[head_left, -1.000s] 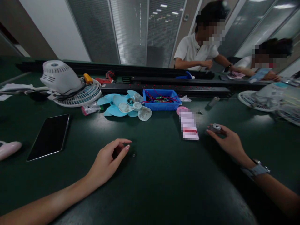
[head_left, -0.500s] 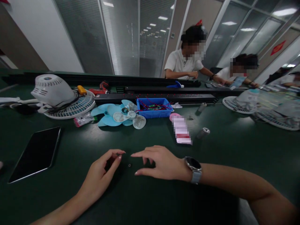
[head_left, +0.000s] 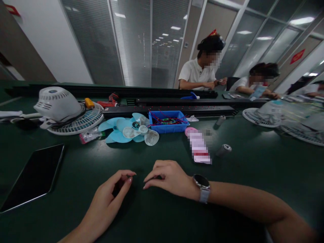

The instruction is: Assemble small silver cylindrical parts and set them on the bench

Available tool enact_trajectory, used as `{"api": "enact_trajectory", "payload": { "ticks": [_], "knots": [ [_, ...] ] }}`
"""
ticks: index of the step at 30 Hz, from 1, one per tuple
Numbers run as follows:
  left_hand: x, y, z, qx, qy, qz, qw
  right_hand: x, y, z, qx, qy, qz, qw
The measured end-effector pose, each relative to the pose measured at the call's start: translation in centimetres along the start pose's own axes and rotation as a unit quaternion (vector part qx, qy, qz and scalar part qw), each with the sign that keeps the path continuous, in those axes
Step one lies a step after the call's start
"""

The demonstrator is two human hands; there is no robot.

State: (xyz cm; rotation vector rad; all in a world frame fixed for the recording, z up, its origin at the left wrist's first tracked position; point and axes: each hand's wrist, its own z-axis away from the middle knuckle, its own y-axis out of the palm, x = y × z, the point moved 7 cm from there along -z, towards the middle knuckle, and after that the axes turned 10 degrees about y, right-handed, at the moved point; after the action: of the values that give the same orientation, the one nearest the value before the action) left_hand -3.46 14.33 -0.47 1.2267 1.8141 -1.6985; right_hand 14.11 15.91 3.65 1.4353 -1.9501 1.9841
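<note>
My left hand (head_left: 110, 194) rests on the dark green table (head_left: 162, 216) with thumb and forefinger curled towards each other around something dark that I cannot make out. My right hand (head_left: 168, 178), a watch on its wrist, lies just to the right of it. Its fingers are bent down and pinched together on the table top, and whatever is under them is hidden. The fingertips of the two hands are almost touching. A small metal cylinder (head_left: 224, 149) lies free on the table to the right, beside a phone (head_left: 199, 152).
A dark tablet (head_left: 32, 177) lies at the left. Behind are a white fan housing on a grille (head_left: 65, 111), a light blue fan blade (head_left: 118, 130), a blue bin of wires (head_left: 167, 122), a second cylinder (head_left: 221, 120) and fan grilles (head_left: 278, 116). Other people sit beyond the black rail (head_left: 177, 109).
My right hand let go of the metal cylinder at the right and came over to the left hand. Its fingers now cover the tiny ring that lay between the hands.
</note>
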Motion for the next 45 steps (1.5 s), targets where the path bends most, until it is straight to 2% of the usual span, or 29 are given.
{"api": "enact_trajectory", "payload": {
  "ticks": [3, 6, 7, 9, 13, 16, 22, 32, 45],
  "knots": [
    [0.1, 0.0, 0.0, 0.003, -0.010, -0.002, 1.000, -1.3, -7.4, 3.1, -0.143, 0.028, 0.049, 0.988],
    [0.3, 0.0, 0.0, 0.005, -0.011, 0.002, 1.000, -4.3, -14.8, 7.8, -0.300, 0.076, 0.147, 0.939],
    [0.4, 0.1, 0.0, 0.005, -0.011, 0.003, 1.000, -5.7, -16.4, 9.2, -0.330, 0.096, 0.178, 0.922],
    [0.7, 0.2, 0.1, 0.004, -0.015, 0.004, 1.000, -8.9, -18.3, 11.5, -0.350, 0.139, 0.222, 0.900],
    [1.1, 0.2, 0.3, -0.007, -0.025, 0.000, 1.000, -14.6, -18.2, 13.8, -0.313, 0.217, 0.244, 0.892],
    [1.2, 0.2, 0.3, -0.009, -0.029, -0.007, 1.000, -16.2, -17.6, 14.5, -0.312, 0.240, 0.240, 0.888],
    [1.1, 0.1, 0.1, -0.012, -0.026, -0.022, 0.999, -16.5, -18.1, 15.5, -0.367, 0.260, 0.228, 0.864],
    [1.2, 0.1, 0.1, 0.007, -0.024, -0.034, 0.999, -17.6, -17.3, 16.1, -0.388, 0.271, 0.162, 0.866],
    [1.0, 0.4, 0.1, 0.020, -0.022, -0.029, 0.999, -18.6, -15.5, 15.8, -0.328, 0.303, 0.140, 0.884]
  ]
}}
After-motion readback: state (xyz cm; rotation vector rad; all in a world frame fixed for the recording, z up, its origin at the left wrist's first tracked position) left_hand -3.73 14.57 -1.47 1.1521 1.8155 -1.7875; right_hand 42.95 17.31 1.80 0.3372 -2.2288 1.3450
